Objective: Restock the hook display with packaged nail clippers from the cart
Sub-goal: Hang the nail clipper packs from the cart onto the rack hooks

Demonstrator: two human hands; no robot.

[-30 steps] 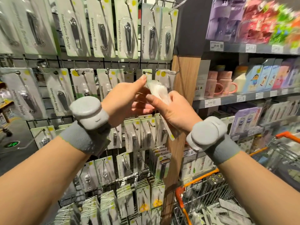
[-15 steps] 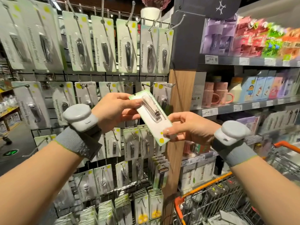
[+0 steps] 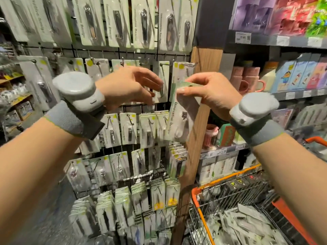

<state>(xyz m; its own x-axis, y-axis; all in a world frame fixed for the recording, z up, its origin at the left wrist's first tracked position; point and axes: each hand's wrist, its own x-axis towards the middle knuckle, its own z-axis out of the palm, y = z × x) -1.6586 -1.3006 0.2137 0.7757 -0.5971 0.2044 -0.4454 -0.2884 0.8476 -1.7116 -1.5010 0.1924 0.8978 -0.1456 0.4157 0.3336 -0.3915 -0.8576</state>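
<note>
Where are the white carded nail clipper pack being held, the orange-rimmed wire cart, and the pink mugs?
White carded nail clipper pack (image 3: 178,119), head view, card's printed middle.
Orange-rimmed wire cart (image 3: 201,211), head view, left rim.
Pink mugs (image 3: 250,79), head view, front mug's body.

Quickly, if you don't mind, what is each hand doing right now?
Left hand: open, fingers loosely spread, holding nothing.
Right hand: pinching the top of a nail clipper pack, which hangs down.

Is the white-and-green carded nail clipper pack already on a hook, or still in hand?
Still in hand: the right hand pinches the white-and-green carded pack by its top, hanging tilted before the display; the left hand is off it.
</note>
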